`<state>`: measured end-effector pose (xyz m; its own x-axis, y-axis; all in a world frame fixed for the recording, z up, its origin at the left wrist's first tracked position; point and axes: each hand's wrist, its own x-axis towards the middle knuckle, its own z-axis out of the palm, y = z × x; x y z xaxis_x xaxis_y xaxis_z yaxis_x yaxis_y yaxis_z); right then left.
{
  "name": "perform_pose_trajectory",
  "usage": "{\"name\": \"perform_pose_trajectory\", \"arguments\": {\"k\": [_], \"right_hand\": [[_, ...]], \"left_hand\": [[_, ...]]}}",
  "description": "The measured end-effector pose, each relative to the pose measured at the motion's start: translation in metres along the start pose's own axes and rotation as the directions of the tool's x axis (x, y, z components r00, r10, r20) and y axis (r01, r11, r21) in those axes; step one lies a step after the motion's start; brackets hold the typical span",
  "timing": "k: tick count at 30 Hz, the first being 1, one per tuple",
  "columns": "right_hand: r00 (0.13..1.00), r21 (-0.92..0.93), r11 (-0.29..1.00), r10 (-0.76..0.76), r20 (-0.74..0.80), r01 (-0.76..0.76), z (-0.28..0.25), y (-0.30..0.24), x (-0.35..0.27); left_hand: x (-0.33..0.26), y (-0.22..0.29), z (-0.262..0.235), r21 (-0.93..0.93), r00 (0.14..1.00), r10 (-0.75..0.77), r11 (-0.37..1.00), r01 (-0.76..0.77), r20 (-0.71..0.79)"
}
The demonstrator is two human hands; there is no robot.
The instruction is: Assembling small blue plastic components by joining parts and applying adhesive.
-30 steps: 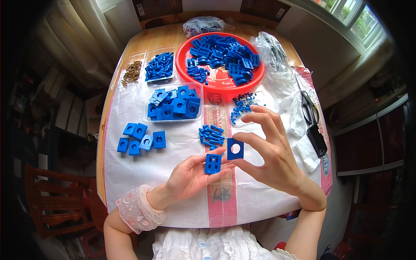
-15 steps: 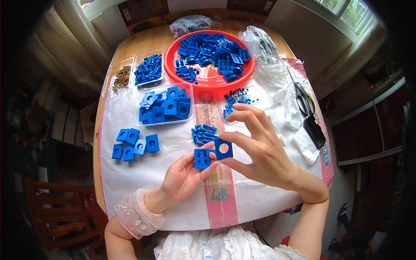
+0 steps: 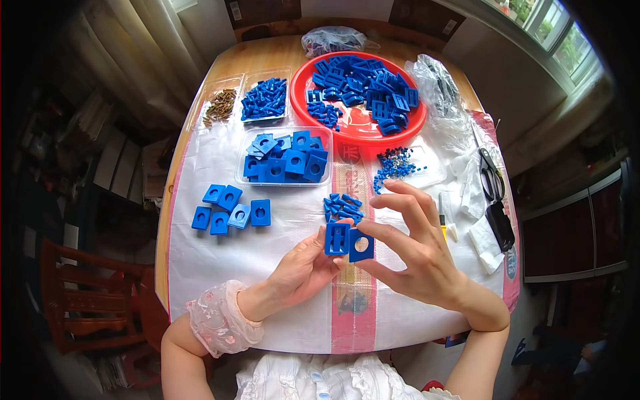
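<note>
Between the thumb and fingers of my left hand (image 3: 293, 270) is a small blue slotted plastic block (image 3: 337, 239), its openings facing up. My right hand (image 3: 427, 257) pinches a flat blue square plate (image 3: 355, 257) with a round hole, held right beside the block; whether the two touch I cannot tell. The other fingers of that hand are raised and spread. Just beyond both hands lies a pile of small blue pointed pieces (image 3: 342, 207). Several blue holed plates (image 3: 261, 213) lie at the left on the white sheet.
A clear box (image 3: 249, 179) holds more holed plates. Behind it stand trays of blue pieces (image 3: 265, 98) and brass-coloured pins (image 3: 220, 107). A red basin (image 3: 417, 127) contains blue frames. Tiny blue and metallic parts (image 3: 395, 164), scissors (image 3: 491, 177) and a yellow-handled screwdriver (image 3: 442, 220) lie rightward.
The whole scene has shifted rightward in view as the head turned. Both hands still hold their parts; the plate now sits slightly lower beside the block. The screwdriver has come into sight.
</note>
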<state>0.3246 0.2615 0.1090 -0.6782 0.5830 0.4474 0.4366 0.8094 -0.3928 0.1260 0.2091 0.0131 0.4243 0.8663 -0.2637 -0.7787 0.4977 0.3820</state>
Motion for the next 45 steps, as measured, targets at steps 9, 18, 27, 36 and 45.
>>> {"name": "perform_pose_trajectory", "arguments": {"k": [9,18,27,36,45], "right_hand": [[0.999,0.016,1.0,-0.014,0.037,0.014,0.008,0.001,-0.001],[0.998,0.008,1.0,-0.024,0.065,0.024,0.009,0.003,-0.001],[0.996,0.005,1.0,-0.014,0.087,0.014,0.011,0.003,0.0],[1.0,-0.055,0.998,0.02,0.016,-0.019,0.0,0.008,0.001],[0.997,-0.057,0.997,0.059,0.051,-0.056,-0.001,0.002,0.003]], "left_hand": [[0.002,-0.002,-0.008,0.01,0.997,-0.039,0.999,0.038,0.068],[0.001,-0.002,-0.006,0.02,0.995,-0.066,0.998,0.064,0.073],[0.002,-0.002,-0.006,0.043,0.995,-0.073,0.997,0.07,0.075],[0.002,-0.003,-0.01,0.045,0.997,-0.074,0.996,0.072,0.036],[0.002,-0.002,-0.007,0.058,0.996,-0.075,0.996,0.073,0.047]]}}
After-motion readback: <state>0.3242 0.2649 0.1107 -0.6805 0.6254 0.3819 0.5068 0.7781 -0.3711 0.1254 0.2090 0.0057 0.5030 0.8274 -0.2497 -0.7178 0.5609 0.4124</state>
